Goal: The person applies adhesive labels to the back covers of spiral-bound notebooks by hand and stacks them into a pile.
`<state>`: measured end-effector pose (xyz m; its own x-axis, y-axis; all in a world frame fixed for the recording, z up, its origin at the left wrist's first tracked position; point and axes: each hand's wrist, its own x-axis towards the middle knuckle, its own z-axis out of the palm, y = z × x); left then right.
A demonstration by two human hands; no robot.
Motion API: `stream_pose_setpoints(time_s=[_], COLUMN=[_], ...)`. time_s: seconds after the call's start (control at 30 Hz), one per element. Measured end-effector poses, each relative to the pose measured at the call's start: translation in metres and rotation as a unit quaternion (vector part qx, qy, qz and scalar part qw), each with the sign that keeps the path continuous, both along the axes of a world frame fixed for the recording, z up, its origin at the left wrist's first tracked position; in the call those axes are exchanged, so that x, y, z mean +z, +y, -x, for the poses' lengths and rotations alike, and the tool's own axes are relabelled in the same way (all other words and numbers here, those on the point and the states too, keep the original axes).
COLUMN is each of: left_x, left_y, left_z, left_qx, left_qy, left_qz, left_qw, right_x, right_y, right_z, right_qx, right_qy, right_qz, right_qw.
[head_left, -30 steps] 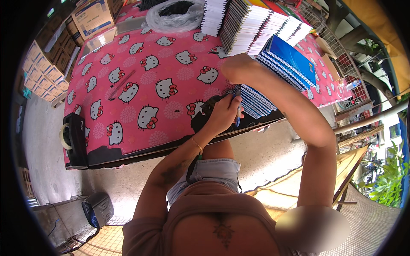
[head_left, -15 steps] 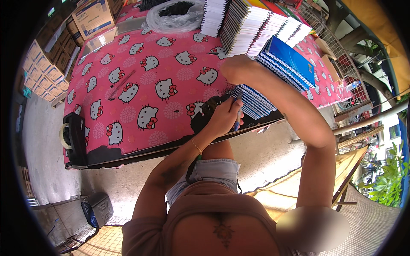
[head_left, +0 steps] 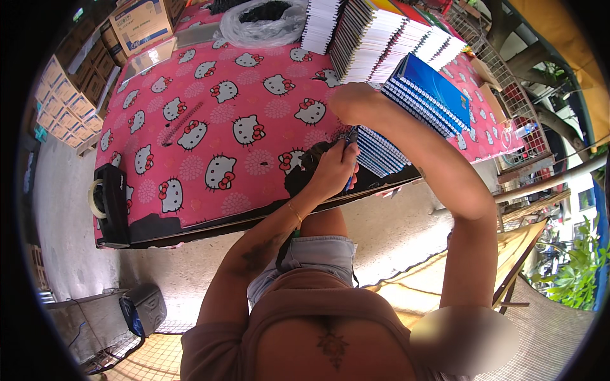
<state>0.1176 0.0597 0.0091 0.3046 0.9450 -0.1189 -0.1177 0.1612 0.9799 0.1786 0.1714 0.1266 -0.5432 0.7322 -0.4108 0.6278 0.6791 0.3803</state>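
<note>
My left hand (head_left: 335, 170) is closed around slim pliers with blue-and-black handles (head_left: 350, 150), at the table's near edge. The jaws are too small to make out. Right beside them lies a stack of blue spiral-bound notebooks (head_left: 383, 152), its coil edges facing left. My right hand (head_left: 353, 103) is bent at the wrist over the far end of this stack; its fingers are hidden behind the wrist, so their grip does not show. My right forearm crosses above the stack and covers part of it.
Another pile of blue spiral notebooks (head_left: 432, 92) stands to the right, with taller notebook stacks (head_left: 368, 41) behind. A loose coil (head_left: 184, 122) lies on the pink patterned tablecloth (head_left: 254, 165). A tape dispenser (head_left: 113, 206) sits at the left corner, a plastic-wrapped bundle (head_left: 264, 25) at the back.
My left hand and the pliers have tilted slightly at the coil edge. The right arm stays in almost the same place.
</note>
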Motion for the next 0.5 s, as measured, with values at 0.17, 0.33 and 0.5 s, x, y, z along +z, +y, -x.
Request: stream_pose_setpoints(time_s=[0.17, 0.33, 0.5], left_x=[-0.018, -0.018, -0.011], left_y=[-0.006, 0.004, 0.003], left_z=[-0.001, -0.001, -0.001], left_qx=[0.015, 0.026, 0.015], left_qy=[-0.03, -0.029, 0.0], left_qz=[0.01, 0.001, 0.001], left_qw=[0.999, 0.999, 1.0], right_x=[-0.008, -0.016, -0.024], right_y=[0.005, 0.008, 0.009], right_z=[0.003, 0.001, 0.0], right_qx=[0.052, 0.031, 0.035], right_qy=[0.064, 0.045, 0.027], right_qz=[0.017, 0.044, 0.033], right_qw=[0.996, 0.998, 0.998])
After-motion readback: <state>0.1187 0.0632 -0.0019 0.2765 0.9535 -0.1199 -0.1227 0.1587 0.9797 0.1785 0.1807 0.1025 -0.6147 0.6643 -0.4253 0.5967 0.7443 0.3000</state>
